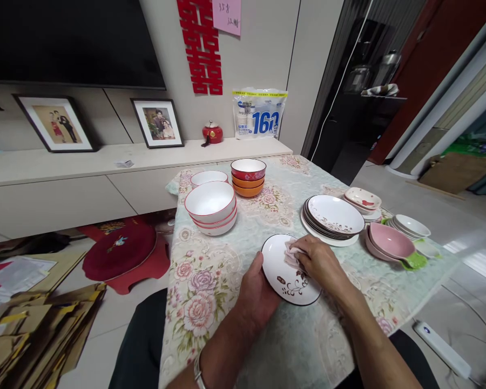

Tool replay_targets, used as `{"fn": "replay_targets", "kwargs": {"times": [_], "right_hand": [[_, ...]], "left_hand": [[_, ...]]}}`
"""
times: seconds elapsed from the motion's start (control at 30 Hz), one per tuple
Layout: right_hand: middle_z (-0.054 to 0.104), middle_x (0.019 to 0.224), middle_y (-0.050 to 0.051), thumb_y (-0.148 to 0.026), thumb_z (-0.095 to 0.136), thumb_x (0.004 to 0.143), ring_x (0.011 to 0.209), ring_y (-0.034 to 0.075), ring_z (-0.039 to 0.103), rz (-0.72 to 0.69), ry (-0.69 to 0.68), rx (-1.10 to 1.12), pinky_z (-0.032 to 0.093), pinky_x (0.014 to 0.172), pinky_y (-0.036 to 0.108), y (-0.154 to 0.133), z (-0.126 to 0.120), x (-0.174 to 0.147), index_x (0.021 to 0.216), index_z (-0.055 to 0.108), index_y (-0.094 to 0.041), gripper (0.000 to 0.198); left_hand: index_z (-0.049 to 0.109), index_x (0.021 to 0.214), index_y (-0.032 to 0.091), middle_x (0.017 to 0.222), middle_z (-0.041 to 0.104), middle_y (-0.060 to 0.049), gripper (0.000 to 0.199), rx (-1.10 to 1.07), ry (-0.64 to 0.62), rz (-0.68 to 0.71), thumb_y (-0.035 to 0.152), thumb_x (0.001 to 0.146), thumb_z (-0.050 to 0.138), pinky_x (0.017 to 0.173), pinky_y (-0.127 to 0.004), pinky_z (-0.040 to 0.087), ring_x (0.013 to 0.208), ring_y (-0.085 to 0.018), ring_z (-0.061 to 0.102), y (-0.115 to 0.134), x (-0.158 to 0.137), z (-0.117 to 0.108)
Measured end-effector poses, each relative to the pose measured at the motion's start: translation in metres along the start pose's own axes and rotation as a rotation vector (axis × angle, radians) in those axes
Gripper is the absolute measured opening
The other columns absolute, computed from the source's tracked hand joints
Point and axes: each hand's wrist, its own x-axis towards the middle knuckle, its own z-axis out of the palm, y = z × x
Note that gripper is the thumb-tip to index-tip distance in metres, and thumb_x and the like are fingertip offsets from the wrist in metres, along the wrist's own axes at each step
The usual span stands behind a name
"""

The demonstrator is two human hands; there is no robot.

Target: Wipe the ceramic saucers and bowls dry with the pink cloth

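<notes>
A white plate [276,273] with a dark rim and brown floral print is tilted above the near part of the table. My left hand [256,292] grips its left edge, thumb on the rim and the other fingers hidden underneath. My right hand [318,262] is closed on a pale crumpled cloth or tissue [292,255], pressed against the plate's upper face. To the right stands a stack of similar plates [334,213]. White bowls with red rims [211,202] are stacked to the left, and red and orange bowls [248,178] stand behind.
Pink bowls [391,241], small white bowls [411,225] and heart-patterned dishes [362,198] crowd the table's right side. A floral tablecloth [202,313] covers the table. A low red stool [121,254] and flattened cardboard [36,335] are on the floor at left; a power strip [441,348] lies at right.
</notes>
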Motion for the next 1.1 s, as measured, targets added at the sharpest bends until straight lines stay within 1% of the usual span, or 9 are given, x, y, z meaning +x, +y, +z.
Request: {"fn": "replay_targets", "kwargs": {"times": [0.07,0.13,0.3,0.4,0.5,0.63,0.73,0.87,1.1], "right_hand": [[0.065,0.107,0.012,-0.006,0.05,0.086,0.102,0.025,0.057,-0.022,0.073,-0.03,0.047,0.088,0.038,-0.01,0.012,0.003,0.113,0.07,-0.018,0.036],[0.064,0.114,0.011,-0.006,0.05,0.087,0.108,0.025,0.055,-0.11,0.064,0.012,0.046,0.091,0.038,-0.025,0.018,0.004,0.118,0.067,-0.021,0.039],[0.067,0.108,0.003,-0.004,0.054,0.086,0.101,0.019,0.058,-0.315,-0.139,0.193,0.045,0.09,0.033,-0.044,0.008,-0.002,0.11,0.071,-0.029,0.038],[0.067,0.106,0.004,0.001,0.051,0.083,0.101,0.02,0.058,-0.251,-0.125,0.149,0.045,0.09,0.033,-0.038,0.003,-0.005,0.106,0.072,-0.026,0.042],[0.065,0.112,0.01,-0.002,0.048,0.087,0.107,0.023,0.056,-0.147,-0.045,0.06,0.046,0.093,0.038,-0.034,0.001,-0.008,0.115,0.068,-0.021,0.039],[0.057,0.132,0.01,-0.022,0.062,0.089,0.12,0.025,0.05,-0.243,-0.158,0.098,0.043,0.102,0.041,-0.042,-0.006,-0.016,0.128,0.059,-0.023,0.039],[0.051,0.141,0.008,-0.014,0.07,0.077,0.127,0.028,0.045,-0.3,-0.203,0.043,0.039,0.107,0.047,-0.046,-0.007,-0.022,0.133,0.054,-0.026,0.059],[0.057,0.134,0.009,0.005,0.054,0.071,0.121,0.027,0.049,-0.277,-0.117,-0.087,0.042,0.103,0.047,-0.045,-0.002,-0.024,0.13,0.055,-0.026,0.066],[0.068,0.111,0.009,-0.008,0.049,0.088,0.104,0.025,0.061,-0.26,0.091,-0.008,0.05,0.088,0.037,-0.048,-0.012,-0.023,0.118,0.063,-0.024,0.037]], "left_hand": [[0.064,0.117,0.013,0.112,0.073,-0.013,0.042,-0.001,0.011,0.011,0.041,0.087,0.054,0.1,-0.045,0.046,0.117,-0.032,0.061,0.0,0.0,0.0],[0.066,0.112,0.015,0.111,0.073,-0.012,0.038,-0.001,0.009,0.015,0.04,0.086,0.057,0.099,-0.043,0.047,0.116,-0.032,0.062,0.001,-0.001,0.0],[0.07,0.1,0.013,0.108,0.074,-0.014,0.034,-0.025,-0.03,-0.017,0.04,0.09,0.051,0.098,-0.042,0.048,0.117,-0.032,0.061,0.005,-0.001,0.0],[0.069,0.105,0.009,0.109,0.073,-0.016,0.04,-0.017,0.012,0.005,0.039,0.091,0.048,0.098,-0.043,0.047,0.115,-0.032,0.062,0.008,0.001,-0.001],[0.066,0.115,0.009,0.113,0.073,-0.015,0.039,-0.024,0.07,0.058,0.035,0.093,0.047,0.1,-0.042,0.047,0.113,-0.03,0.063,0.011,0.003,-0.001],[0.063,0.121,0.006,0.11,0.074,-0.016,0.043,0.004,0.054,0.081,0.035,0.095,0.043,0.102,-0.042,0.045,0.112,-0.029,0.064,0.017,0.003,-0.004],[0.059,0.125,0.004,0.11,0.073,-0.017,0.048,0.011,0.018,0.093,0.037,0.097,0.041,0.103,-0.042,0.044,0.113,-0.029,0.063,0.021,0.002,-0.004],[0.056,0.13,0.006,0.118,0.07,-0.017,0.052,0.01,-0.047,0.122,0.042,0.096,0.042,0.102,-0.044,0.045,0.115,-0.031,0.062,0.023,0.0,-0.002],[0.061,0.125,0.012,0.132,0.063,-0.015,0.044,0.032,-0.045,0.167,0.04,0.093,0.049,0.104,-0.042,0.045,0.117,-0.028,0.062,0.024,0.001,-0.004]]}}
